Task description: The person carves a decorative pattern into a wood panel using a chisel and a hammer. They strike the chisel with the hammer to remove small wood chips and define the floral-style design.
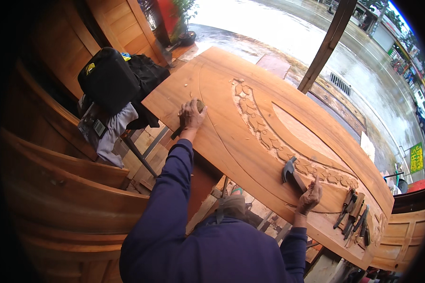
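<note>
My left hand (192,116) is curled over a dark object at the near left part of the wooden door panel (217,137). A rounded olive-brown end shows past the fingers and a dark end sticks out below the palm; the rest is hidden. Farther right, my right hand (310,198) is closed at the handle end of a claw hammer (289,170), one finger stretched forward. The hammer's dark head lies over the panel beside a curved band of carved leaf-like relief (259,125). Right of that hand, several chisels (353,214) lie bunched together on the panel.
A chair with a black case (109,80) and grey cloth (115,134) stands left of the panel. Wooden doors (66,179) lean along the left side. A post (328,47) rises beyond the far edge, before a wet street. Wood chips dot the panel.
</note>
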Demonstrator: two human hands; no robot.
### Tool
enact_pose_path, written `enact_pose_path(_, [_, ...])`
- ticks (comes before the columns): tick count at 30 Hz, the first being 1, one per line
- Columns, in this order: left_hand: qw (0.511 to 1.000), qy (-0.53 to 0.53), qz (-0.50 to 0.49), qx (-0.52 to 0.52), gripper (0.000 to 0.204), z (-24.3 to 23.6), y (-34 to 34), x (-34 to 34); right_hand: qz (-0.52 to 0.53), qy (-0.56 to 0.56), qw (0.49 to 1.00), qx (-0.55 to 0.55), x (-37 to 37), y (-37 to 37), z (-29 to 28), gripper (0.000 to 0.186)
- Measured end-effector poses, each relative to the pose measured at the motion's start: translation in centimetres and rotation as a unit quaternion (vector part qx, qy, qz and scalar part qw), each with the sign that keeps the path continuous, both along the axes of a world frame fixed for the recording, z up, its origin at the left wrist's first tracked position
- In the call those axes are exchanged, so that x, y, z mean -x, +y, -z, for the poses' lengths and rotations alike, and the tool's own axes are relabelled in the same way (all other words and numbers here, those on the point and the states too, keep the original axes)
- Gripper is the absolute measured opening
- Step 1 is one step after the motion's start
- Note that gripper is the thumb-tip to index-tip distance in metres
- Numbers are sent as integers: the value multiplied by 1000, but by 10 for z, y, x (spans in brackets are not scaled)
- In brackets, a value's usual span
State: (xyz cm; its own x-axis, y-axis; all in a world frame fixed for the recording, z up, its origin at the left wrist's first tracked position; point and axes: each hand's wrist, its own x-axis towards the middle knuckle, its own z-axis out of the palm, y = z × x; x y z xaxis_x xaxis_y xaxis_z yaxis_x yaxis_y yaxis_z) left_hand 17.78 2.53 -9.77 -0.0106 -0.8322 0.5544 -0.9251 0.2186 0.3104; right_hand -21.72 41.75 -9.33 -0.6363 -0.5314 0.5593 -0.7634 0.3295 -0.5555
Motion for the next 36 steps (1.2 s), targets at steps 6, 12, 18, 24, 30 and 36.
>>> enact_pose_path(6, [1000, 8, 11, 1, 56, 4, -3, -9, 20, -55, 998, -6, -13, -5, -18, 27])
enact_pose_path(12, [1000, 3, 27, -12, 60, 0, -1, -4, -18, 13, 998, 55, -9, -11, -18, 15])
enact_pose_path(18, [999, -29, 25, -33, 58, -10, 2, -2, 51, -55, 997, 11, -4, -2, 0, 12])
enact_pose_path(24, [998, -35, 30, -31, 57, -13, 0, 2, 95, -123, 988, -3, -7, -11, -5, 25])
enact_pose_path(30, [998, -26, 33, -36, 58, -9, -3, -1, 66, -69, 995, -34, -6, -12, -8, 27])
enact_pose_path(36, [999, -15, 31, -22, 59, -7, -4, 2, 19, -23, 999, -16, -4, -13, -14, 26])
